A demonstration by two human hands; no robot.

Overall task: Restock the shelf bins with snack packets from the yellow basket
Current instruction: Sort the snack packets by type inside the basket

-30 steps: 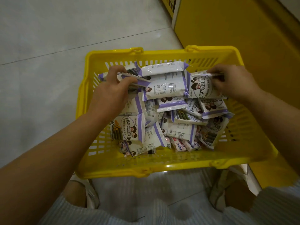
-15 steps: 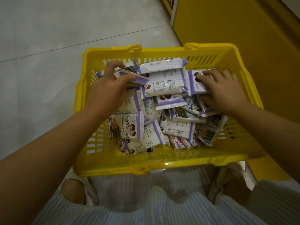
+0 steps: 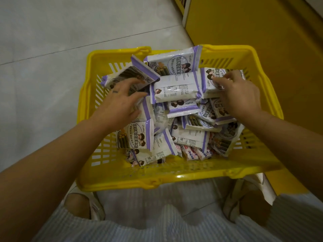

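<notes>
The yellow basket stands on the floor, filled with several white-and-purple snack packets. My left hand reaches into its far left part, fingers spread and lying on a tilted packet. My right hand is at the far right, fingertips and thumb resting on top of a face-up packet. Between the hands lies a packet with its printed back up. Another packet leans on the far rim. No shelf bins are in view.
A yellow shelf base runs along the right, touching the basket's far right corner. Grey tiled floor spreads to the left. My feet and a striped garment are just below the basket's near rim.
My left hand no longer pinches the packet it held; its fingers have spread over the pile. My right hand shifted to the far right packet. The packet at the far rim now shows its front.
</notes>
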